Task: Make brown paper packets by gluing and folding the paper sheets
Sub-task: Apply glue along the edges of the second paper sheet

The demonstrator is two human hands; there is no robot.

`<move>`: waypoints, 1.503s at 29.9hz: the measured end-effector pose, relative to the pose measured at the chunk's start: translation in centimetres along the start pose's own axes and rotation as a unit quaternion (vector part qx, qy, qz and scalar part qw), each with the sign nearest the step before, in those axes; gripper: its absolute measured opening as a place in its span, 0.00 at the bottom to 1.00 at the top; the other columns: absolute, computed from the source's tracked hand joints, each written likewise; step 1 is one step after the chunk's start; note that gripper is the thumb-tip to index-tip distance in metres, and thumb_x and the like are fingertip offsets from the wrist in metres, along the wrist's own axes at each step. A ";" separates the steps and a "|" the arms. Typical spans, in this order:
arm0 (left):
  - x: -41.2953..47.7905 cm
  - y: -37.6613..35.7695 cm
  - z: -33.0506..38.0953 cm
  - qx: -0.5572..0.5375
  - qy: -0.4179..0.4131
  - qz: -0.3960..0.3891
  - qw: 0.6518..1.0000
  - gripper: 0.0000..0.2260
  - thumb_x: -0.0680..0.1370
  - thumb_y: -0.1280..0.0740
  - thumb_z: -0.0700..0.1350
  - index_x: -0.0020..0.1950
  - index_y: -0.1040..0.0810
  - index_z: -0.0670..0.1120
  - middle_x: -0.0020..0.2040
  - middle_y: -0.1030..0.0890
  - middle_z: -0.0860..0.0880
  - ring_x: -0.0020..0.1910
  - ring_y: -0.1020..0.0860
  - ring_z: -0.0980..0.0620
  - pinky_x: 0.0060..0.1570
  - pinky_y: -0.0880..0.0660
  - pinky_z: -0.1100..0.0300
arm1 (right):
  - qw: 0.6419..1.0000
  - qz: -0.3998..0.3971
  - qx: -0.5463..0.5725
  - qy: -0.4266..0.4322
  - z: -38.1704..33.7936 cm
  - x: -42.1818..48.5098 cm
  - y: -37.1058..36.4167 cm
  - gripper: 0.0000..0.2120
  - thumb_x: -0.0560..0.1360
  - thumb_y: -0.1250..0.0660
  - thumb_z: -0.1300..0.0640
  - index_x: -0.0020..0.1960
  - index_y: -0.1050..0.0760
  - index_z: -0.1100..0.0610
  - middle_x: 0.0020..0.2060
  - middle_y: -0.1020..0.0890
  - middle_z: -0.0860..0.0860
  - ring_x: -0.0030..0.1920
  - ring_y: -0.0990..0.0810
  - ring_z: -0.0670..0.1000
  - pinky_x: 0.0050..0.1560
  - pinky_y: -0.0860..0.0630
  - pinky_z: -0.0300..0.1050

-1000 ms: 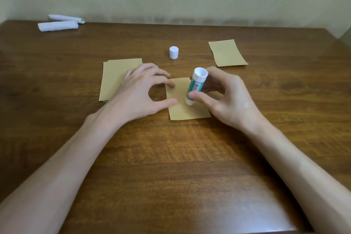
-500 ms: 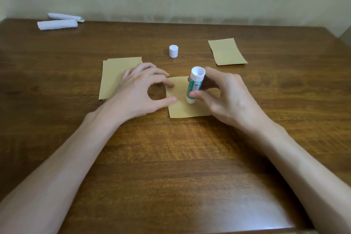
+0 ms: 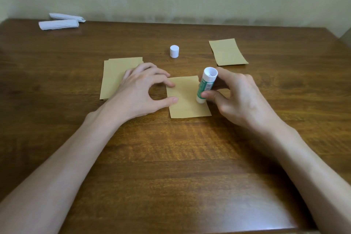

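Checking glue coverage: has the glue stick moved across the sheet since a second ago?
Yes. The glue stick slid right, from the middle of the brown sheet toward its right edge.

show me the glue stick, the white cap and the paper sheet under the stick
glue stick (image 3: 204, 84), head view, on the green label of its barrel
white cap (image 3: 174, 51), head view, on its side wall
paper sheet (image 3: 187, 99), head view, on its bare middle

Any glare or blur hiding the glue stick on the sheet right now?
Head view: glue stick and sheet are sharp; soft glare sits on the table near the bottom edge only, clear of both; focus looks softer toward the bottom corners.
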State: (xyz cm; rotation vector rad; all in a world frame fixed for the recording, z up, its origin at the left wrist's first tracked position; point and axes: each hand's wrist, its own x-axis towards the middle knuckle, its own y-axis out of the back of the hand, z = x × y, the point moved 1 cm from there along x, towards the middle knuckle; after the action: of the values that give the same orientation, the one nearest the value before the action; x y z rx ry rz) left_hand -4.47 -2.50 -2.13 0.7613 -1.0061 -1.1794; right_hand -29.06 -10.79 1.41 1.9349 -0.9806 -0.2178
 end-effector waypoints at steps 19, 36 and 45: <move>-0.1 0.0 0.1 -0.005 -0.007 0.008 1.000 0.19 0.74 0.30 0.68 0.61 0.19 0.63 0.69 0.26 0.65 0.74 0.38 0.59 0.68 0.46 0.55 | 0.978 0.100 0.177 0.045 0.2 -0.1 1.3 0.09 0.81 0.26 0.61 0.60 0.21 0.61 0.53 0.15 0.49 0.57 0.15 0.48 0.61 0.18 0.46; 0.1 -0.1 0.0 0.011 -0.005 0.004 1.000 0.21 0.73 0.31 0.70 0.61 0.19 0.62 0.69 0.26 0.66 0.73 0.37 0.59 0.68 0.43 0.53 | 0.989 0.020 0.132 0.069 -0.9 0.4 -2.2 0.13 0.77 0.23 0.48 0.58 0.23 0.49 0.50 0.17 0.39 0.53 0.15 0.46 0.57 0.18 0.47; 0.0 0.0 0.0 0.006 -0.003 0.007 1.000 0.21 0.73 0.31 0.70 0.61 0.19 0.62 0.69 0.26 0.65 0.74 0.37 0.59 0.68 0.43 0.52 | 0.995 -0.028 0.086 0.052 -0.7 0.3 -1.3 0.11 0.81 0.27 0.54 0.61 0.21 0.53 0.54 0.14 0.44 0.59 0.16 0.42 0.62 0.19 0.46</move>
State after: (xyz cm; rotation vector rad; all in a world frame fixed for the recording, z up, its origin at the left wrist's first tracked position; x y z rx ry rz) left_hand -4.47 -2.56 -2.15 0.7587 -1.0227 -1.1655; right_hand -27.83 -10.26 0.83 2.1097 -0.9007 -0.0653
